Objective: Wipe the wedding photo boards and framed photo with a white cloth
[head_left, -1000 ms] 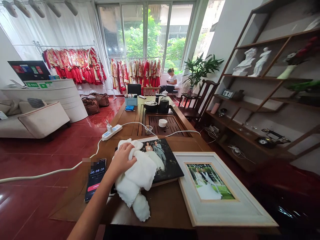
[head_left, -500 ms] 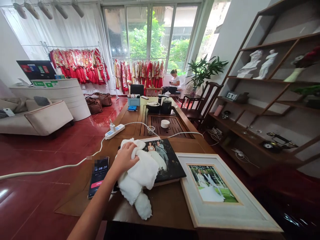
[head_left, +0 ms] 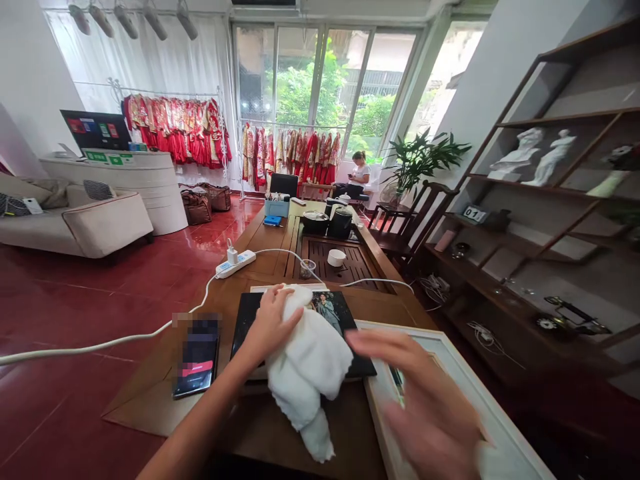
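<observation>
A crumpled white cloth (head_left: 313, 363) lies over a black photo album (head_left: 247, 313) whose cover shows a couple, partly hidden by the cloth. My left hand (head_left: 273, 323) grips the cloth at its upper left, with the fingers bent into the fabric. My right hand (head_left: 425, 393), smeared by motion, hovers to the right of the cloth with its fingers stretched out and nothing in them. Below it sits a white picture frame (head_left: 483, 383), and most of its photo is covered from sight by that hand.
A phone (head_left: 197, 357) lies left of the album. Behind it are a power strip (head_left: 235, 264) with a white cable, a white cup (head_left: 337, 257) on a tea tray and a black kettle (head_left: 341, 223). A person (head_left: 359, 175) sits near the window.
My right hand has come into view over the picture frame. My left hand has moved right with the cloth, uncovering the album's left side. The camera view has shifted.
</observation>
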`<state>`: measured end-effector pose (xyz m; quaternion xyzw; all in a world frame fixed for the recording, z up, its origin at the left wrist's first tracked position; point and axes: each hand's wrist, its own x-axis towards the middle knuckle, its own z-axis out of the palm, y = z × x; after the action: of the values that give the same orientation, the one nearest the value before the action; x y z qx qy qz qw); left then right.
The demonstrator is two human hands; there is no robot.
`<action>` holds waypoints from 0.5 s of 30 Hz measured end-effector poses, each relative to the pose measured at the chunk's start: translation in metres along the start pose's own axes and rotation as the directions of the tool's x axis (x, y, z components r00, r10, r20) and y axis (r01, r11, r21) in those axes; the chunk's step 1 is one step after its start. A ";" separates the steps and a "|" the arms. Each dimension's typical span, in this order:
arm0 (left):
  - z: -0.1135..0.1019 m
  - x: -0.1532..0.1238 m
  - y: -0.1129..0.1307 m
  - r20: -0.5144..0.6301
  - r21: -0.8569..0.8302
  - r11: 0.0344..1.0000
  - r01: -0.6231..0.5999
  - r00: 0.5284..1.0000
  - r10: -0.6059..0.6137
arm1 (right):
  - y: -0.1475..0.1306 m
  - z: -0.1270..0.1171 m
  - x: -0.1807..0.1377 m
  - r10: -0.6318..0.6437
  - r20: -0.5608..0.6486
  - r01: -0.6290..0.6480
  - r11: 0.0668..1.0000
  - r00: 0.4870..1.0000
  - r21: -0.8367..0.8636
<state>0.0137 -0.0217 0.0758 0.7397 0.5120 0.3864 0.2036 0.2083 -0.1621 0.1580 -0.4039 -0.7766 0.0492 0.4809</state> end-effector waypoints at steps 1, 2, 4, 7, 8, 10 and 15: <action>0.003 0.000 0.003 -0.007 -0.081 0.997 0.002 1.000 -0.003 | 0.009 0.011 0.010 0.030 0.063 -0.026 0.998 0.998 -0.061; 0.004 -0.001 0.004 -0.007 -0.160 0.987 0.005 1.000 -0.006 | 0.019 0.023 0.018 0.080 0.138 -0.058 0.986 0.987 -0.156; 0.006 -0.006 0.005 0.001 -0.269 0.963 0.009 1.000 -0.009 | 0.038 0.050 0.024 0.157 0.262 -0.058 0.935 0.952 -0.349; 0.006 -0.019 -0.006 -0.012 -0.210 0.977 -0.015 1.000 0.013 | 0.060 0.086 0.016 0.294 0.340 -0.069 0.838 0.893 -0.542; 0.006 -0.024 -0.012 -0.026 -0.125 0.992 -0.023 0.999 0.020 | 0.066 0.094 0.012 0.332 0.324 -0.084 0.802 0.886 -0.592; 0.007 -0.035 -0.024 -0.043 0.091 0.995 -0.030 0.998 0.035 | 0.075 0.105 0.007 0.390 0.270 -0.129 0.745 0.880 -0.655; 0.010 -0.052 -0.041 0.037 0.463 0.881 -0.097 0.995 0.090 | 0.094 0.107 0.013 0.431 0.285 -0.151 0.736 0.856 -0.659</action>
<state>-0.0124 -0.0518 0.0218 0.7933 0.5519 0.2569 0.0056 0.1759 -0.0571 0.0670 -0.6369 -0.7587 -0.0444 0.1298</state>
